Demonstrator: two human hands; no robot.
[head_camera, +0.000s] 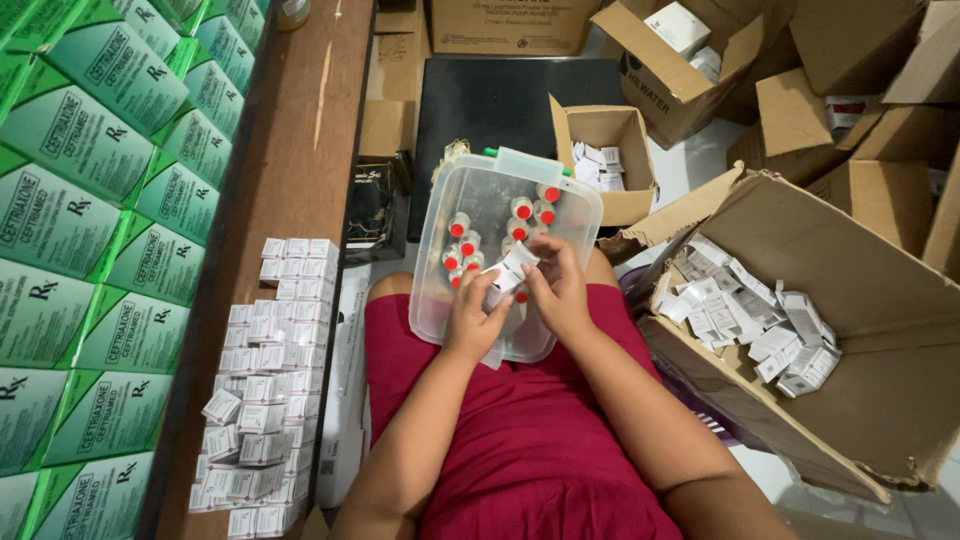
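Far left of the frame: a wall of green-and-white cartons (90, 230) stands along a brown wooden ledge (300, 140). Lower left: small white boxes (265, 400), already filled or folded, are stacked in rows on that ledge.

Centre: a clear plastic tub (505, 250) rests on the person's lap, over the red skirt (530, 430); it holds several vials with red caps (490, 235). The left hand (473, 318) and the right hand (555, 290) meet over the tub's near half. Between them is a small white carton (515, 268), tilted, just above the vials. The left fingers curl under its lower end; the right fingers pinch its upper end. Whether a vial is already inside the carton cannot be told from this angle.

Upper centre: a small open cardboard box (610, 150) holds folded paper slips. Right of the frame: a large cardboard box (860, 300) lies open and tipped toward the person, with a heap of flat white cartons (750, 320) inside.

Risk, as a judgement: the tub sits on the lap with no firm support, so a shift of the knees could tip it and spill the glass vials; a loose pinch could likewise drop the carton among them.
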